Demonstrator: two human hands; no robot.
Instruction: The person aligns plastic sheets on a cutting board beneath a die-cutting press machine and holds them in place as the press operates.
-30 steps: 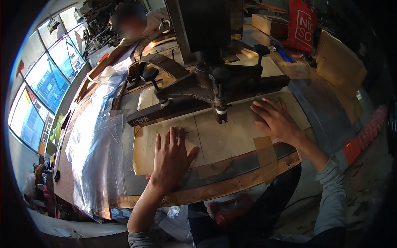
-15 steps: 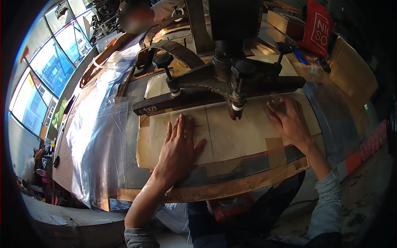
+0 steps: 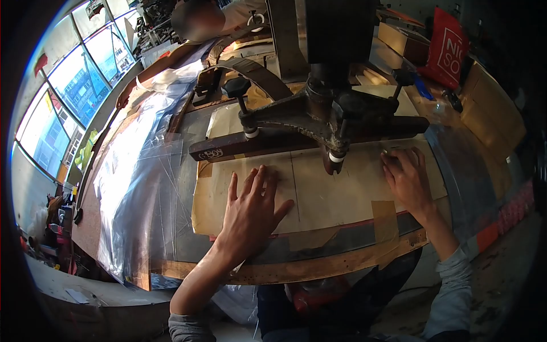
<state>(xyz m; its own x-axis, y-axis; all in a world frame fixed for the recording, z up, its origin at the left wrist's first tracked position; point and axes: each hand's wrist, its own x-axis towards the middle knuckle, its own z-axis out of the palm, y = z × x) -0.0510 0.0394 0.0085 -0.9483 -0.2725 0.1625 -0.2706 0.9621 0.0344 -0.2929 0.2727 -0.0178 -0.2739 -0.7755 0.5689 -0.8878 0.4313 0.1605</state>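
Note:
My left hand (image 3: 250, 208) lies with fingers spread on a cream-coloured sheet (image 3: 342, 196), nothing in its grasp. Over the right part of that sheet, my right hand (image 3: 409, 179) rests on bent fingers held apart; no held thing shows. A long dark metal bar (image 3: 307, 142) with white lettering at its left end runs across the sheet, just beyond my fingertips. Above it a dark three-armed bracket (image 3: 319, 111) with black knobs hangs from a black machine head (image 3: 341, 31). Brown tape (image 3: 385, 228) crosses the sheet's near edge.
Clear plastic sheeting (image 3: 134, 188) covers the table's left side. The wooden table edge (image 3: 319, 272) is near my body. Cardboard (image 3: 494, 114), a red bag (image 3: 445, 48) and a blue object (image 3: 421, 85) are at the back right. Another person (image 3: 242, 14) is at the far left.
The whole view has shifted slightly, so the machine and sheet appear a little lower and further right. My left hand's fingers are spread wider; both hands stay on the sheet.

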